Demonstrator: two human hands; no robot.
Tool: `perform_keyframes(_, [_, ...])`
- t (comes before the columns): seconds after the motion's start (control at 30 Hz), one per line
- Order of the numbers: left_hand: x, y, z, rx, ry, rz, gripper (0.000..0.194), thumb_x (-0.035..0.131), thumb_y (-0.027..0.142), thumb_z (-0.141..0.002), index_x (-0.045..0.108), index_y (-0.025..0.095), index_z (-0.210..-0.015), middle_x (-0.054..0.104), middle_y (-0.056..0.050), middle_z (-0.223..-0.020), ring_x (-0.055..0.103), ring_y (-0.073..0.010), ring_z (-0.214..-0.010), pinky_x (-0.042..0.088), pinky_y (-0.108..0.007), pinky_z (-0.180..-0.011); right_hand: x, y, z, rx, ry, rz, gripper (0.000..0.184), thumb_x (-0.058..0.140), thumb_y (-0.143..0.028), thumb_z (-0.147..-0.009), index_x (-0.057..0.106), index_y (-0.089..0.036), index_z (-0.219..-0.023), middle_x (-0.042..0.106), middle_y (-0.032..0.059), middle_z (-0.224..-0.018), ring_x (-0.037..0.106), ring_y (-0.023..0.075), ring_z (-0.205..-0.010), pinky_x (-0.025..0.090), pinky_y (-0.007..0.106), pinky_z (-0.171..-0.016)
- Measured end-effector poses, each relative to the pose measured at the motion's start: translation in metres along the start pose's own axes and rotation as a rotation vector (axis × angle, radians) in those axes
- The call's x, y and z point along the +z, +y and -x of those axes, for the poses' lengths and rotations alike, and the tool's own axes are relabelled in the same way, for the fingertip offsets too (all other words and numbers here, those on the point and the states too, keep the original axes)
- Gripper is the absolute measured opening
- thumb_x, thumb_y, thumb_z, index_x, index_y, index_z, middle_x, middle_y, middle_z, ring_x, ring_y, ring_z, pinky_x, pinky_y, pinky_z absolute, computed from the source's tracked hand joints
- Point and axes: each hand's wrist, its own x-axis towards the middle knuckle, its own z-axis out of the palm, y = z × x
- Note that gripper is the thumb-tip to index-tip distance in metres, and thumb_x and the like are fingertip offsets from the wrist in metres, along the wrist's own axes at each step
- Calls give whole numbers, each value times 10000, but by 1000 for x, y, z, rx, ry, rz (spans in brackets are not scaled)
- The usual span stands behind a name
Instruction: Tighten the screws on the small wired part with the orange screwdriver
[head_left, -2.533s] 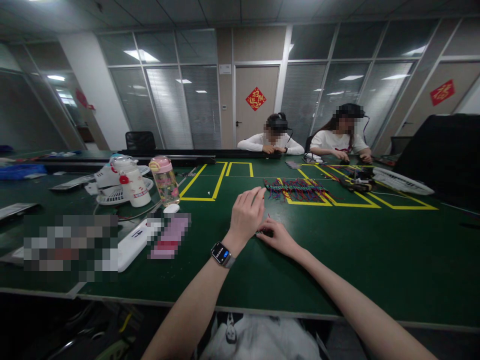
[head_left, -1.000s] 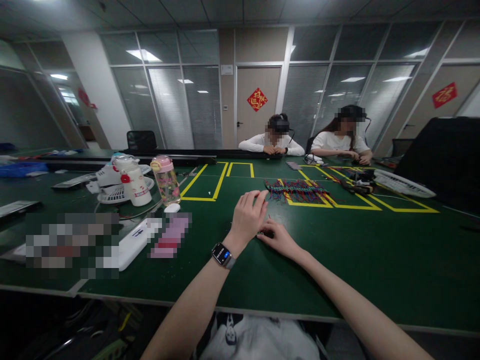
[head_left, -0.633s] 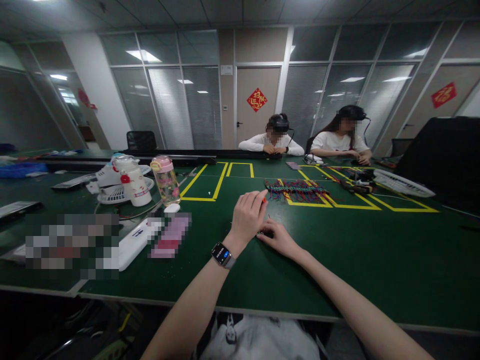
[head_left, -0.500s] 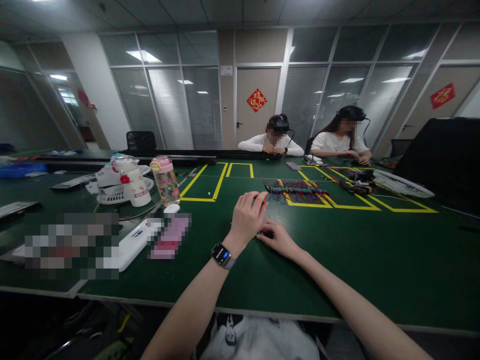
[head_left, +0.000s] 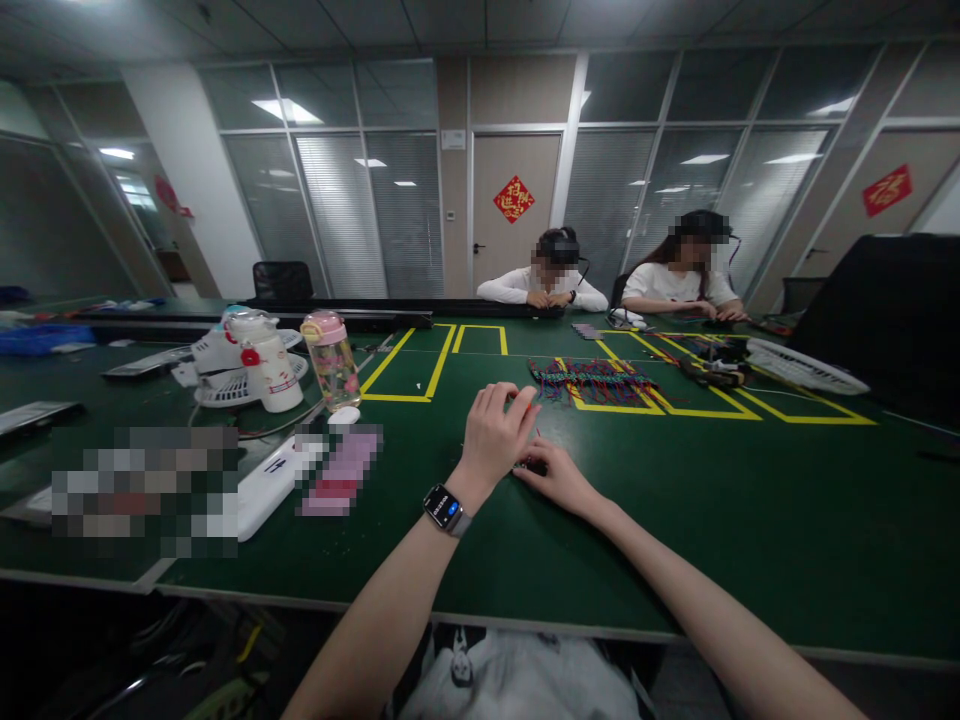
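Observation:
My left hand (head_left: pixel 496 432), a watch on its wrist, is raised over the green table with its fingers curled together. A small orange-red bit shows by its fingertips; the rest of what it grips is hidden. Lower and to the right, my right hand (head_left: pixel 556 476) rests at the tabletop, its fingers closed on a small dark piece with a thin red wire sticking up. That piece is mostly covered by the fingers. Just beyond both hands lies a row of small green circuit boards with red and blue wires (head_left: pixel 592 384).
Yellow tape (head_left: pixel 394 399) outlines boxes on the green table (head_left: pixel 712 520). On the left stand a pink-lidded bottle (head_left: pixel 332 360), a white jug (head_left: pixel 268 365) and a long white case (head_left: pixel 262 490). Two people sit across the table; a white fan-like item (head_left: pixel 806 366) lies far right.
Almost nothing differs. Both hands keep their place and their grip; the fingers of my left hand shift only very slightly.

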Motion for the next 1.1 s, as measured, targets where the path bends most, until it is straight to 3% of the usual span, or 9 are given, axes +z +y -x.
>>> perform_keyframes(0.1, [-1, 1, 0, -18, -9, 5, 232, 443, 269, -930, 590, 159, -1072, 546, -83, -912, 523, -190, -829, 463, -315, -727, 1, 2, 0, -4, -6, -5, 114, 638, -205, -801, 714, -178, -881, 602, 48, -863, 556, 159, -737, 463, 289, -689])
perform_keyframes(0.3, [-1, 2, -2, -13, -35, 60, 317, 367, 144, -934, 505, 117, -1217, 586, -112, -1090, 535, -202, -998, 455, -332, -866, 0, 1, -1, -15, -13, -12, 120, 636, -195, -798, 718, -168, -882, 598, 49, -842, 552, 159, -731, 461, 288, -694])
perform_keyframes(0.6, [-1, 1, 0, -17, -33, 10, 277, 448, 295, -935, 561, 168, -1154, 560, -82, -922, 539, -195, -837, 465, -322, -734, 0, 2, 0, -14, -3, 1, 117, 642, -203, -797, 715, -170, -882, 601, 51, -856, 554, 160, -736, 457, 289, -687])
perform_keyframes(0.8, [-1, 2, -2, -29, -38, 64, 313, 356, 182, -949, 503, 137, -1221, 596, -116, -1086, 553, -201, -994, 469, -346, -854, 0, -1, -2, -12, -15, -4, 108, 622, -211, -796, 699, -177, -863, 585, 44, -831, 551, 160, -720, 464, 294, -680])
perform_keyframes(0.87, [-1, 2, -2, -23, -47, 60, 313, 357, 183, -952, 494, 133, -1228, 609, -114, -1093, 559, -201, -998, 468, -348, -857, -3, -7, 1, -34, 46, 3, 119, 587, -203, -797, 676, -177, -871, 576, 51, -850, 550, 164, -715, 474, 306, -684])
perform_keyframes(0.93, [-2, 2, -3, -25, -55, 49, 309, 372, 200, -953, 496, 134, -1228, 618, -109, -1080, 566, -202, -977, 467, -347, -843, -8, -16, 7, -111, 288, 47, 167, 509, -170, -799, 639, -182, -903, 566, 82, -948, 557, 195, -814, 482, 353, -758])
perform_keyframes(1.0, [-1, 2, -2, -26, -57, 35, 307, 383, 209, -952, 499, 136, -1227, 622, -104, -1069, 566, -205, -962, 463, -347, -832, -10, -30, 17, -275, 549, 125, 155, 485, -154, -779, 620, -191, -845, 558, 105, -965, 545, 247, -926, 465, 418, -818])
perform_keyframes(1.03, [0, 2, -2, -24, -55, 27, 308, 386, 211, -952, 499, 139, -1229, 623, -101, -1066, 565, -206, -955, 461, -346, -827, -10, -39, 23, -389, 597, 166, 145, 501, -156, -760, 620, -201, -831, 567, 107, -966, 547, 257, -923, 463, 436, -818])
perform_keyframes(1.1, [2, 1, -2, -18, -43, 12, 310, 386, 219, -953, 499, 143, -1232, 625, -97, -1054, 568, -201, -940, 459, -340, -819, -6, -60, 33, -594, 514, 224, 214, 522, -172, -728, 635, -226, -901, 594, 102, -1033, 564, 265, -936, 463, 462, -838])
